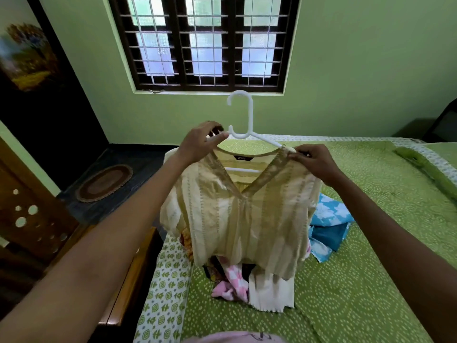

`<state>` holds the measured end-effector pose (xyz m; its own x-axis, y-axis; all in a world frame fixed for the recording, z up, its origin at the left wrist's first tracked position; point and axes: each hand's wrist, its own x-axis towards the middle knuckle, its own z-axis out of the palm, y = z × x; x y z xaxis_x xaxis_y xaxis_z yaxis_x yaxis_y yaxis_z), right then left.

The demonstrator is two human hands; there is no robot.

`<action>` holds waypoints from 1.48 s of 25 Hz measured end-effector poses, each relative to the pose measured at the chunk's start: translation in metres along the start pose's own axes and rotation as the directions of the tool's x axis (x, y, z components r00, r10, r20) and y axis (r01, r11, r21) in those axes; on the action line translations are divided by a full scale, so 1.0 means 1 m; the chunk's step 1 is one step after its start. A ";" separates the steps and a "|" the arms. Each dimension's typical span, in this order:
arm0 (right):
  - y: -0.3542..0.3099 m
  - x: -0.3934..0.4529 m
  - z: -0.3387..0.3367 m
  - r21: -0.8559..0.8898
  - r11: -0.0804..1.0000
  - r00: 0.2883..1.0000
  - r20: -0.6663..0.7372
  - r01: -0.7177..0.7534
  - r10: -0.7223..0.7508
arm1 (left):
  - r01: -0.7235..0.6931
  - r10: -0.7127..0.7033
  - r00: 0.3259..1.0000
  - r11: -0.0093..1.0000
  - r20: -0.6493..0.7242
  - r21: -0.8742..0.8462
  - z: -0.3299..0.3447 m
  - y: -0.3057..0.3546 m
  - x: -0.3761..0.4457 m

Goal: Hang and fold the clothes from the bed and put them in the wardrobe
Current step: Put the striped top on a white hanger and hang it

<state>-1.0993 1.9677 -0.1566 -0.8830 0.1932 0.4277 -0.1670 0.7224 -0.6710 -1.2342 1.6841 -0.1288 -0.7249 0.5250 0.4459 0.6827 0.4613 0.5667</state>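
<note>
A cream and gold striped V-neck top [247, 219] hangs in the air over the bed, on a white plastic hanger [243, 120] whose hook points up. My left hand [200, 142] grips the hanger's left shoulder together with the top's edge. My right hand [314, 162] pinches the top's right shoulder onto the hanger's right arm. Below the top lies a pile of clothes: a pink and white checked piece [232, 283], a blue and white flowered cloth [329, 224] and a cream cloth [272, 293].
The bed [371, 280] has a green patterned cover and a green pillow [427, 167] at the far right. A barred window [205, 43] sits in the green wall ahead. On the left are a dark doorway, an oval floor mat [103, 183] and wooden furniture [32, 211].
</note>
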 end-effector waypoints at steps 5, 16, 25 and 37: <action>0.005 0.001 -0.012 0.084 0.996 0.999 0.011 -0.043 0.042 | 0.144 -0.158 0.982 0.981 0.101 0.129 -0.026 -0.047 -0.010; 0.008 0.045 -0.020 -0.308 0.948 0.993 -0.062 0.078 -0.102 | 0.163 -0.145 0.986 0.921 -0.076 0.353 -0.015 -0.034 0.003; 0.022 0.031 -0.032 -0.125 0.989 0.991 -0.123 -0.077 0.061 | 0.251 -0.256 0.967 0.950 0.001 0.186 -0.004 -0.025 -0.001; 0.000 -0.036 -0.098 -0.199 0.944 0.943 -0.257 -0.264 0.210 | -0.280 0.280 0.960 0.960 -0.008 -0.006 0.011 0.024 0.030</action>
<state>-1.0242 2.0260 -0.1127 -0.7553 0.5043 0.4185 0.1628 0.7629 -0.6256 -1.2381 1.7190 -0.1098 -0.5053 0.6278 0.5921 0.8579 0.2914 0.4232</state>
